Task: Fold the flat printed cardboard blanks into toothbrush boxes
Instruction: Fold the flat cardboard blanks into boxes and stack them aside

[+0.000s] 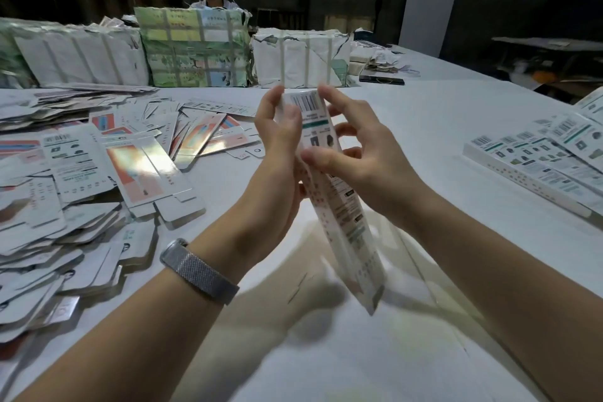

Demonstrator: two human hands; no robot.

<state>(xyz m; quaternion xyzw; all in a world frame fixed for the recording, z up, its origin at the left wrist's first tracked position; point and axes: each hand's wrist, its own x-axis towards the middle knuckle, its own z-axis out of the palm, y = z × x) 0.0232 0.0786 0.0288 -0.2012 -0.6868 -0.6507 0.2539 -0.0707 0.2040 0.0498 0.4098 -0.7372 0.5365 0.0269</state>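
Two hands [280, 140], box [329, 179] lengthwise, barcode far

A loose heap of flat blanks [98, 179] is spreading over the left of the white table [424, 127], crowding any reach that way. Folded boxes [538, 160] are lying in a row along the right edge. Wrapped bundles [195, 49] are walling off the far side. Between heap and row, bare tabletop is lying open, with only the half-folded box [342, 206] hanging over it between both hands
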